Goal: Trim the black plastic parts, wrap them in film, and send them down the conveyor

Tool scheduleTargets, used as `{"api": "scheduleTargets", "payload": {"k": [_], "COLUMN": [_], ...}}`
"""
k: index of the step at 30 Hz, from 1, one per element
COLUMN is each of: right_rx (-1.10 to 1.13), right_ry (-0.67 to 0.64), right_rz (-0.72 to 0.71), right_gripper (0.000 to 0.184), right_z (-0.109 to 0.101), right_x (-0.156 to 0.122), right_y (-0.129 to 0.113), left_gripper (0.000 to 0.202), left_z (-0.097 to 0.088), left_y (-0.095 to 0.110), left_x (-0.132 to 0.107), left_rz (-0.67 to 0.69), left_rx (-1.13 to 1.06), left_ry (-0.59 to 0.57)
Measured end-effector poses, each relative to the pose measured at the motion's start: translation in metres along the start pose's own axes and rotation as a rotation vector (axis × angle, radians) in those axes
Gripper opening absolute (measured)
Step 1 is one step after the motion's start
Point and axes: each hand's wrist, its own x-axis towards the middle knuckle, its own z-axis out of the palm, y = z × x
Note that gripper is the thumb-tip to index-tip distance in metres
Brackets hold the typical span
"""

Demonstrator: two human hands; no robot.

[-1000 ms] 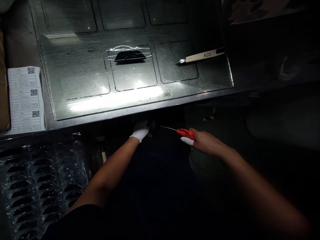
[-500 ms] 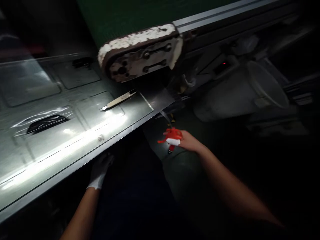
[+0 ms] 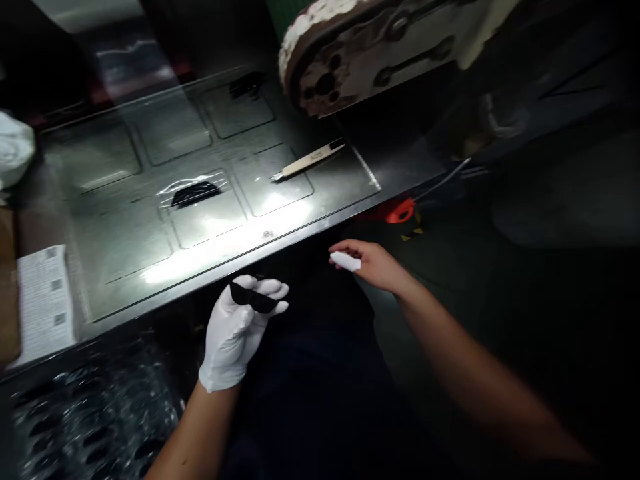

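Observation:
My left hand (image 3: 235, 330), in a white glove, is raised below the table's front edge and pinches a small flat black part (image 3: 253, 299) between its fingertips. My right hand (image 3: 373, 263) is bare except for a white cot on one finger; its fingers are curled and hold nothing I can see. A red-handled tool (image 3: 399, 212) hangs at the table's edge just beyond the right hand, with a thin wire running off to the right.
A glass-topped table (image 3: 150, 260) with marked rectangles carries a black part under clear film (image 3: 195, 191) and cream tweezers (image 3: 310, 160). A worn machine end (image 3: 360, 60) overhangs the back right. Printed labels (image 3: 43, 300) lie left; a tray of black parts (image 3: 90, 413) sits lower left.
The view swung back left. My right hand let go of the red tool, which now hangs at the table edge. My left hand came up holding a black part.

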Motion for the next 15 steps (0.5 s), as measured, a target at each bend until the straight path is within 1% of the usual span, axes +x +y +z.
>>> {"api": "scheduleTargets", "payload": {"k": [1, 2, 4, 5, 6, 8, 10, 13, 15], "right_rx": [0.024, 0.022, -0.014, -0.044, -0.075, -0.136, -0.181, -0.224, -0.240], "right_ry": [-0.068, -0.099, -0.130, -0.133, -0.140, -0.160, -0.185, -0.225, -0.248], "right_rz": [-0.092, -0.249, -0.548, -0.664, -0.736, -0.796, -0.822, -0.880, -0.909], "right_gripper": [0.034, 0.029, 0.022, 0.020, 0.018, 0.014, 0.010, 0.011, 0.010], "right_z": [0.012, 0.024, 0.045, 0.054, 0.062, 0.075, 0.083, 0.085, 0.080], "right_x": [-0.007, -0.014, -0.022, -0.024, -0.023, -0.017, -0.007, 0.008, 0.017], "right_y": [-0.023, -0.046, -0.090, -0.107, -0.119, -0.132, -0.135, -0.138, -0.147], "left_gripper": [0.037, 0.033, 0.030, 0.030, 0.031, 0.032, 0.033, 0.036, 0.044], "left_z": [0.003, 0.006, 0.011, 0.013, 0.015, 0.016, 0.015, 0.011, 0.010], "left_y": [0.007, 0.014, 0.023, 0.027, 0.030, 0.035, 0.037, 0.041, 0.047], "left_x": [-0.003, -0.005, -0.006, -0.007, -0.007, -0.009, -0.010, -0.007, -0.003], "left_rz": [0.060, 0.109, 0.189, 0.225, 0.259, 0.300, 0.312, 0.308, 0.303], "left_rx": [-0.059, -0.096, -0.098, -0.072, -0.032, 0.066, 0.133, 0.167, 0.209], "left_ry": [-0.015, -0.021, 0.004, 0.028, 0.057, 0.103, 0.128, 0.137, 0.137]}}
